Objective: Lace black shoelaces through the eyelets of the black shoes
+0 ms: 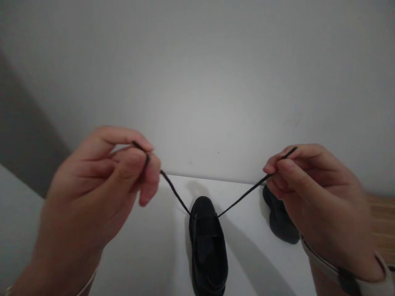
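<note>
A black shoe (209, 246) stands upright on a white surface, toe pointing away from me. Two ends of a dark shoelace (243, 196) run up and outward from its front, one to each side. My left hand (114, 176) pinches one end between thumb and fingers, and the tip sticks out above the thumb. On the other side my right hand (302, 181) pinches the opposite end between thumb and forefinger. Both hands are raised above the shoe, and the right stretch of lace looks taut. The lacing on the shoe's front is too dark to make out.
A second dark shoe (282, 218) lies on the white surface (145, 250), partly behind my right hand. A pale wall (210, 82) rises behind. Wood-grain flooring or furniture (382, 222) shows at the right edge. My right wrist wears a light band (327, 263).
</note>
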A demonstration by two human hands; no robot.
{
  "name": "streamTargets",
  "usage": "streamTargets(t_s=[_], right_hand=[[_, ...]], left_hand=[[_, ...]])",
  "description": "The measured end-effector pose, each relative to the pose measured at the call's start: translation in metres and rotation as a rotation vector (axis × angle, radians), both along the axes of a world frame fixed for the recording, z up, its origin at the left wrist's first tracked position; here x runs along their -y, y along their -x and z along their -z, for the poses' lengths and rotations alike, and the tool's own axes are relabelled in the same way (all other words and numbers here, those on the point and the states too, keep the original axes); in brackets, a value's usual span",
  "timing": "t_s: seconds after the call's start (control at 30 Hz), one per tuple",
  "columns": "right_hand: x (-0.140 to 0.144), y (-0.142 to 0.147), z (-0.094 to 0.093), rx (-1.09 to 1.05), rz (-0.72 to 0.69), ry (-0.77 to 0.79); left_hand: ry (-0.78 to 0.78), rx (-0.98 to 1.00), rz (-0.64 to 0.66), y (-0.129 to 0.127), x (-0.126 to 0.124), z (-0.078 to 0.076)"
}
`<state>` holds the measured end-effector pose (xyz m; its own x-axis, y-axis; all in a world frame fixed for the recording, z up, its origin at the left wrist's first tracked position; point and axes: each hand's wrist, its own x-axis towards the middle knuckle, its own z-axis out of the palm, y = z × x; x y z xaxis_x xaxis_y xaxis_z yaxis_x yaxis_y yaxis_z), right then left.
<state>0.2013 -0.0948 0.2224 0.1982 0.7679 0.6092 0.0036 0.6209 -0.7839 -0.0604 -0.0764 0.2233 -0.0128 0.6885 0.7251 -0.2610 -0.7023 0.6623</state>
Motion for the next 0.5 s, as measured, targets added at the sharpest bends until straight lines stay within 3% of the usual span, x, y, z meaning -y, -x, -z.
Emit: streamTargets(t_s=[0.17, 0.5], right_hand=[[-0.003, 0.015, -0.007, 0.085, -0.057, -0.019], [-0.003, 0.033, -0.020, 0.079, -0.159, -0.086]], left_hand=[[0.037, -0.209, 0.126, -0.030, -0.005, -0.013], [0.058, -0.168, 0.045, -0.054, -0.008, -0.026]])
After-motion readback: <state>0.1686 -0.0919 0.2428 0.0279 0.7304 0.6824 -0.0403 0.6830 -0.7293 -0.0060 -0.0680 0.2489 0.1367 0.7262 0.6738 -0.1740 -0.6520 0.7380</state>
